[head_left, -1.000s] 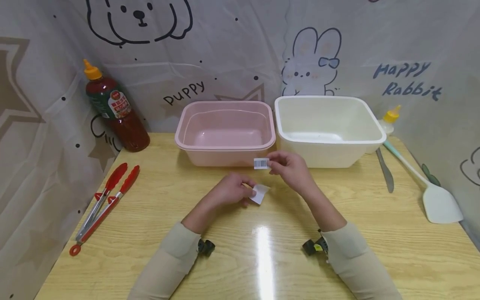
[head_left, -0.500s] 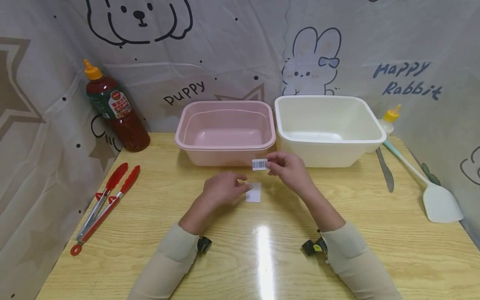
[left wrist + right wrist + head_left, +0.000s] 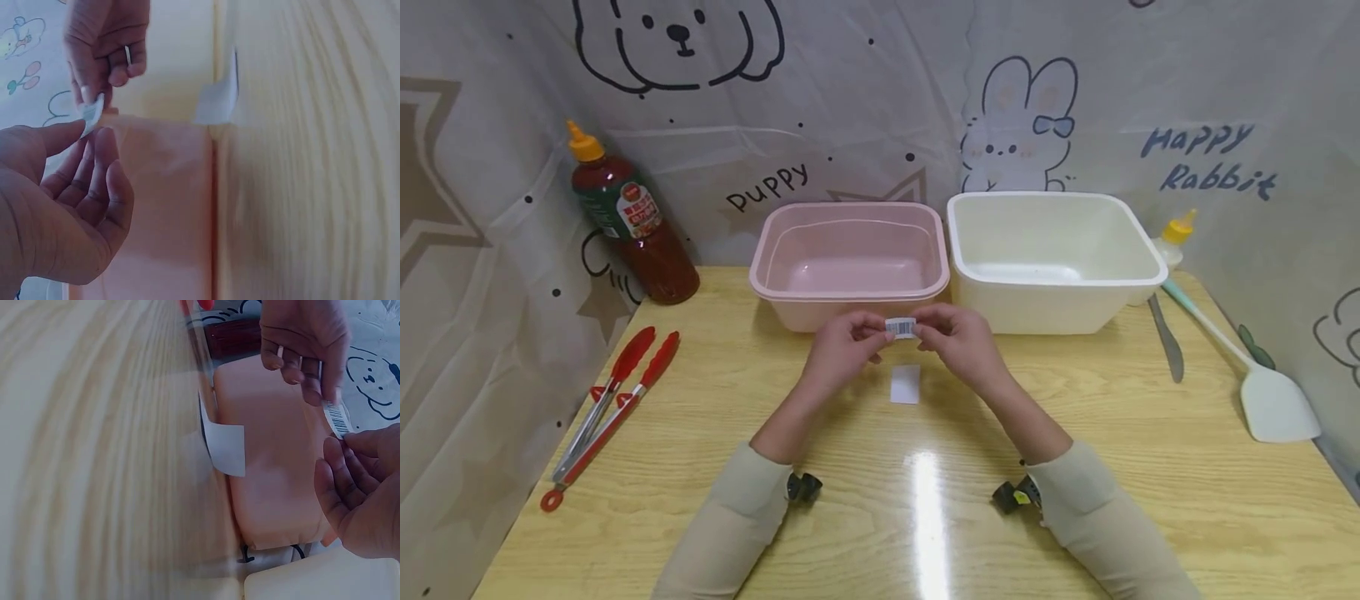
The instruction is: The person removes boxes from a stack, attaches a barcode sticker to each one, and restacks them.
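A small white barcode sticker (image 3: 901,327) is stretched between both hands, just in front of the pink basin (image 3: 850,310). My left hand (image 3: 841,352) pinches its left end between thumb and forefinger. The other end is pinched by my right hand (image 3: 958,343). In the right wrist view the sticker (image 3: 337,419) bows slightly, its black bars showing. Below the hands lies a white paper square (image 3: 905,384) on the table; the right wrist view shows this paper (image 3: 228,449) with a curled edge.
Right of the pink basin stands a cream basin (image 3: 1037,308). Red-tipped tongs (image 3: 606,417) and a sauce bottle (image 3: 632,225) are at the left. A knife (image 3: 1167,337), a white spatula (image 3: 1277,404) and a yellow-capped bottle (image 3: 1176,237) are at the right.
My left hand has let go of the white paper square, which now lies flat on the table, and has moved up to pinch the sticker's left end. My right hand has shifted slightly left.
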The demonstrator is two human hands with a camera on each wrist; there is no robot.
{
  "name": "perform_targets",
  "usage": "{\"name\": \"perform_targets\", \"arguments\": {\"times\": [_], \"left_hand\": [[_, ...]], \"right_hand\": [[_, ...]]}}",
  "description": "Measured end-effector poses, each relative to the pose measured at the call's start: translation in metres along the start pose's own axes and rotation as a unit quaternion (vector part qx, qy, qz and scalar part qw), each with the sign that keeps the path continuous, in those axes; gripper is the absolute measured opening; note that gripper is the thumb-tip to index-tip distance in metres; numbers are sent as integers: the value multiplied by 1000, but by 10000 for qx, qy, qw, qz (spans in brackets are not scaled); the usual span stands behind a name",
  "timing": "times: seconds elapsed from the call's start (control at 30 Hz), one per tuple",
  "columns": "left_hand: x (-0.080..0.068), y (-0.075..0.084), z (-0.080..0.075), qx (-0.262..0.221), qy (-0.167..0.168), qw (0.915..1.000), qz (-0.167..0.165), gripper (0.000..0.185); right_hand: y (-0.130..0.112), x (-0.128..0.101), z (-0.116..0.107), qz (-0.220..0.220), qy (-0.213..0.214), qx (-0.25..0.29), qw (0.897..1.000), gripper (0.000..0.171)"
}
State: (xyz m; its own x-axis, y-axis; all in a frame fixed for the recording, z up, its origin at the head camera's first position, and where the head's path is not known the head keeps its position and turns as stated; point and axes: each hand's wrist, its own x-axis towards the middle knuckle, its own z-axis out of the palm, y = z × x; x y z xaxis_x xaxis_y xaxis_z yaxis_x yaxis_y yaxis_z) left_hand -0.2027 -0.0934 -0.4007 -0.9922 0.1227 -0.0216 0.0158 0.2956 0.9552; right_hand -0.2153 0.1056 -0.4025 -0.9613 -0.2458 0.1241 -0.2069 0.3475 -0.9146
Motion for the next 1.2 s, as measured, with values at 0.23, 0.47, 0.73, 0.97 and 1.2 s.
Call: {"name": "perform_targets", "arguments": {"times": [0.23,0.47,0.73,0.97,1.2], "left_hand": [[0,-6,-11,286,430,9986,-61,16],[-2,-13,-17,31,512,9984,-243,17],[0,-17,-26,-144,606,9963,-589,19],[6,-25,-34,-124,735,9959,-505,20],[12,-34,-43,-184,923,9937,-603,22]], "right_hand": [[0,4,12,-93,-54,188,9998,26],[2,5,26,515,-6,1057,9931,29],[5,13,42,1091,249,1387,9840,24],[4,22,55,1116,124,1408,9837,27],[4,24,63,1146,-62,1586,9806,30]]}}
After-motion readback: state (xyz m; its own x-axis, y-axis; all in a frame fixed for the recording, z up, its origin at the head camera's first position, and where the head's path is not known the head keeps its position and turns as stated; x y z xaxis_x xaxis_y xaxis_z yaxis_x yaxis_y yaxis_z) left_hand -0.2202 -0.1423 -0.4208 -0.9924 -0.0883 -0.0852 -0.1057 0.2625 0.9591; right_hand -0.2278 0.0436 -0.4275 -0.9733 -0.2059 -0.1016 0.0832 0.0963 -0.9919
